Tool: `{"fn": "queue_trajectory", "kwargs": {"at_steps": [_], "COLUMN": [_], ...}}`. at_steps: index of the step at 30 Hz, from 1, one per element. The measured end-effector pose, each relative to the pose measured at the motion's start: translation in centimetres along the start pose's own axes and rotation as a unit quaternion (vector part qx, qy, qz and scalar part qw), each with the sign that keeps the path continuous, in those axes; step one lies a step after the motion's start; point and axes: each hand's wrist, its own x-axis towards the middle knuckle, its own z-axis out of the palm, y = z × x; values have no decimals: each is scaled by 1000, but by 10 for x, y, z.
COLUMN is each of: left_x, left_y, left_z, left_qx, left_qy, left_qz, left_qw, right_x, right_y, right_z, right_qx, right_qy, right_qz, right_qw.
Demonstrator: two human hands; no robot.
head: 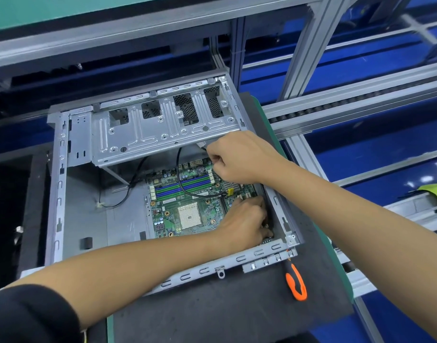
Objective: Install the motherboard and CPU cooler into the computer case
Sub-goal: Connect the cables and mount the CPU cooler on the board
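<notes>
An open grey computer case lies flat on a dark mat. Inside it, toward the right wall, sits the green motherboard with blue and green memory slots and a bare white CPU socket. My left hand reaches into the case's right side, its fingers curled down over the board's right edge by the case wall; the fingertips are hidden. My right hand is above the board's far right corner and pinches a black cable that loops across the memory slots. No CPU cooler is in view.
A grey drive cage spans the far side of the case. An orange and black screwdriver lies on the mat right of the case's near corner. Aluminium frame rails and a roller conveyor run on the right.
</notes>
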Motion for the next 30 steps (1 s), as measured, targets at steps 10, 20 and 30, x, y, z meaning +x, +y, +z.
{"fn": "queue_trajectory", "kwargs": {"at_steps": [10, 20, 30], "left_x": [3, -1, 5], "left_y": [-1, 1, -8], "left_z": [-4, -8, -29], "left_qx": [-59, -75, -98], "left_qy": [11, -5, -102], "left_qz": [-41, -24, -31], "left_qw": [997, 997, 989], "right_x": [-1, -1, -2], "right_y": [-1, -1, -3], "right_z": [-3, -1, -2], "right_qx": [13, 11, 33], "right_qy": [-4, -1, 8], "right_qz": [3, 1, 15], "right_qw": [1000, 1000, 999]}}
